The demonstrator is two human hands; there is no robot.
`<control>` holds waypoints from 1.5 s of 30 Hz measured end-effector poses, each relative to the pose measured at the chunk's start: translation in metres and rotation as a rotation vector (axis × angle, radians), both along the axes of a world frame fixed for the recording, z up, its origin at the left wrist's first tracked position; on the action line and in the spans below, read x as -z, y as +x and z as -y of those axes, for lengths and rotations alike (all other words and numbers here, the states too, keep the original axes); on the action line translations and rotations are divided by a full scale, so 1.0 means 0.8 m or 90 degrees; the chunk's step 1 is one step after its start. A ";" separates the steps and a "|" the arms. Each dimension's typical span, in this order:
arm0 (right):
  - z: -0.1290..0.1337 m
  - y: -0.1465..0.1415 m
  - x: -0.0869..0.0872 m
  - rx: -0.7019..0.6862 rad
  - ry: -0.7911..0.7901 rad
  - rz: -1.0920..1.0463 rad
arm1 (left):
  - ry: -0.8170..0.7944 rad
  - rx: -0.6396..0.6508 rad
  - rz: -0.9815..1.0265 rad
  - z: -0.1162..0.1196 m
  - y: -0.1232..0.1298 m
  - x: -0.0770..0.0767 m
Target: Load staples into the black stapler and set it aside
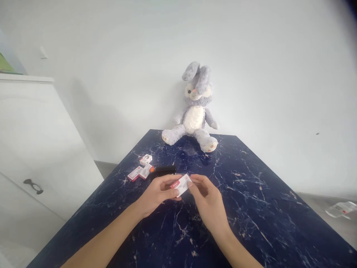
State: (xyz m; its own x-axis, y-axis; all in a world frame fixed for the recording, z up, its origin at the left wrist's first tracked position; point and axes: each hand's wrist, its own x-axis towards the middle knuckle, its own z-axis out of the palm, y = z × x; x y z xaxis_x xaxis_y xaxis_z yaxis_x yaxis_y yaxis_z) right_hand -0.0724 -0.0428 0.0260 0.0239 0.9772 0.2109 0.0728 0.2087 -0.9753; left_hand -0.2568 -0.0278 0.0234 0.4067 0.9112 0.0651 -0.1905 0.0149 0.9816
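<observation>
In the lower middle of the frame, a small white-and-red carton (183,185) is pinched at its two ends by the nearly closed left hand (158,190) and right hand (208,196); as probably light, crushable card, it is best gripped by its edges.

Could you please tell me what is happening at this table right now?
A person is holding a small red-and-white box above the table, with the left hand and the right hand both on it. Three more small boxes lie close together on the left, next to a black object that I can't identify. A grey plush rabbit sits at the far end, near the wall.
</observation>
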 end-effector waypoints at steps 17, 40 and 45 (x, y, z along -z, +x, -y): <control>-0.055 0.001 0.046 0.057 0.002 0.415 | 0.310 -0.541 -0.851 -0.052 -0.127 -0.012; -0.082 -0.050 0.056 -0.069 0.130 0.487 | 0.240 -0.328 -0.943 -0.051 -0.148 0.005; -0.079 -0.047 0.057 -0.067 0.184 0.546 | 0.237 -0.322 -0.941 -0.048 -0.155 -0.010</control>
State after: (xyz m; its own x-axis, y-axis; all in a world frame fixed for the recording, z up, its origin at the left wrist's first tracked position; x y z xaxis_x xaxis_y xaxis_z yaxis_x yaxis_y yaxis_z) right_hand -0.1096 0.0202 -0.0195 -0.3403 0.8721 0.3517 0.7160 0.4828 -0.5043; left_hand -0.3804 0.0103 0.0310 -0.0120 0.9893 0.1456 0.9716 -0.0228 0.2353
